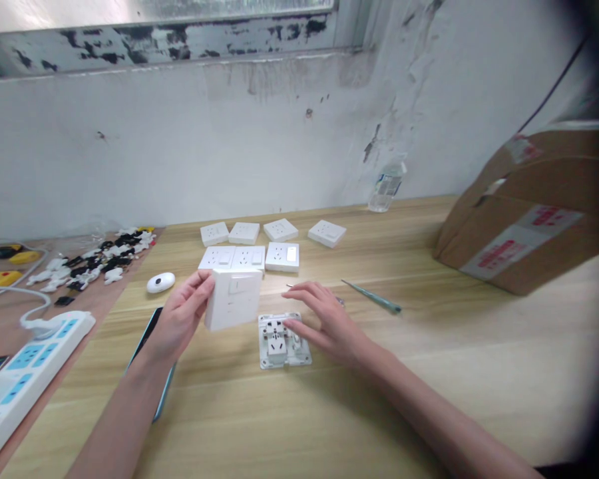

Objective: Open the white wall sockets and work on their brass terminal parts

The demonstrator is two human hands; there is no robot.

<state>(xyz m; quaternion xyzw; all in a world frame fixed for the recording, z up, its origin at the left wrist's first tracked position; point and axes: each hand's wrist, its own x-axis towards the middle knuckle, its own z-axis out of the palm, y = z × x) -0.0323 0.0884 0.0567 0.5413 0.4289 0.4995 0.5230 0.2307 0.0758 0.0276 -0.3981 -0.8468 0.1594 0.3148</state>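
Note:
My left hand [186,307] grips the left edge of a white faceplate [235,299] with a rocker switch and socket slots, lifted and tilted above the table. On the wood below lies an uncovered socket base [278,351], its frame and socket modules bare. Over that base's upper right reaches my right hand [324,318], fingers apart and slightly curved. Its fingertips are close to the modules; whether they touch I cannot tell. A green screwdriver [374,297] lies to the right. Small metal bits behind my right hand are mostly hidden.
Several white switch sockets [282,257] stand in rows near the wall. At left are a phone [164,389], a white rounded case [160,283], a power strip [34,372] and a pile of black and white parts [114,256]. A bottle [387,186] and a cardboard box [524,219] stand at right.

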